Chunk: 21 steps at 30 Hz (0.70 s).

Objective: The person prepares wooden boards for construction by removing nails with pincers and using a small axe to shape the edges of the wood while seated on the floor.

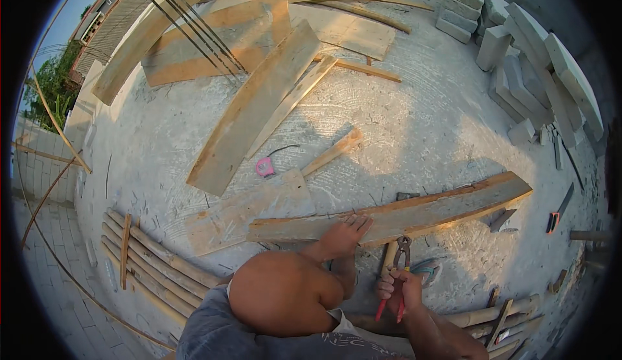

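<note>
A long wooden plank lies slantwise in front of me, with nails sticking up along it. My left hand rests on its near part, fingers stretched out over the surface. In my right hand are pincers with red handles. Their jaws point away from me, close to the plank's near edge. A hammer lies under the plank; its head shows beyond the far edge and its handle on the near side. Beside the pincers is a sandal, partly hidden by my right hand.
A pink tape measure lies on the concrete floor near a flat board. Other boards and upright steel rods stand farther off. Bamboo poles lie left. Pale blocks and a handsaw are right.
</note>
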### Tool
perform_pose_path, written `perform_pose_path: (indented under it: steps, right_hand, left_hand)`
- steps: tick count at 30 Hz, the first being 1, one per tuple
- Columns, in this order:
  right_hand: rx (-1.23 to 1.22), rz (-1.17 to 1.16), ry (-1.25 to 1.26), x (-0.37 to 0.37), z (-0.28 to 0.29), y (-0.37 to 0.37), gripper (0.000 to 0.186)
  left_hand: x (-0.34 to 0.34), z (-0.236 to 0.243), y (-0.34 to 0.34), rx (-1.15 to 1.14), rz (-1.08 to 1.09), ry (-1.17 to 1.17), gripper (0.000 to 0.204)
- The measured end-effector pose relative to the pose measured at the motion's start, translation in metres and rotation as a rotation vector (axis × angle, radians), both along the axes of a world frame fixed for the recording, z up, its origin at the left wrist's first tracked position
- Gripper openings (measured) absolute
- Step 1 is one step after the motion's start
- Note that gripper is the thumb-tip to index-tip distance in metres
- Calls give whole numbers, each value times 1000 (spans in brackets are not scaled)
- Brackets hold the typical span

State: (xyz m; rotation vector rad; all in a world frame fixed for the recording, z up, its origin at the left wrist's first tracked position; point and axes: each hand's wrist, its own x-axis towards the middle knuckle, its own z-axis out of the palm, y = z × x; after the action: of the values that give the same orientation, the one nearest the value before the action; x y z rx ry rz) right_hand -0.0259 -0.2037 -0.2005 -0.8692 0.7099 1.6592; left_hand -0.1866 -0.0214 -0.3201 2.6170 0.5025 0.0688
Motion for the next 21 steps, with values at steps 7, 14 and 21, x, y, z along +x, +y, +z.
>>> perform_pose_path:
  steps: [7,14,21]
  right_hand:
    - [-6,-230,-369,-83,-53,8,29]
    - [3,109,-239,-1,-28,-35,34]
    - [-60,243,-27,71,-20,-26,29]
  left_hand:
    - [1,4,1,7,24,34,80]
    - [21,15,-14,40,-22,-68,78]
    - [-15,-25,-10,17,21,3,89]
